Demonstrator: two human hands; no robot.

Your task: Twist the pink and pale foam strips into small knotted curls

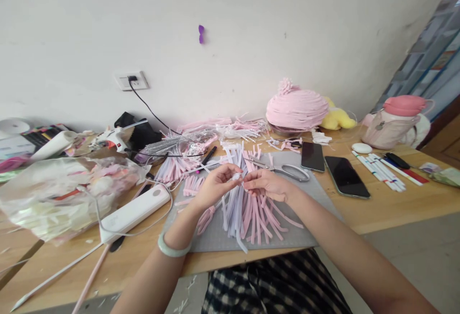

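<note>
Over the grey cutting mat (305, 235) my left hand (219, 183) and my right hand (268, 185) meet with their fingertips closed. Between them is a small pale pipe cleaner (236, 176), bent short and partly hidden; both hands pinch it. Under my hands lie pale lavender pipe cleaners (234, 218) on the left and pink pipe cleaners (260, 218) on the right, spread like a fan. Just beyond my right hand, silver scissors (293, 172) rest on the mat. Shorter pink pieces (193, 186) lie left of my left hand.
Left are a white power strip (136, 212), a plastic bag of scraps (72, 194) and a glue gun (117, 140). A pink domed piece (296, 108) stands by the wall. Right are two phones (347, 176) (312, 156), several markers (381, 172) and a pink-lidded jug (393, 122).
</note>
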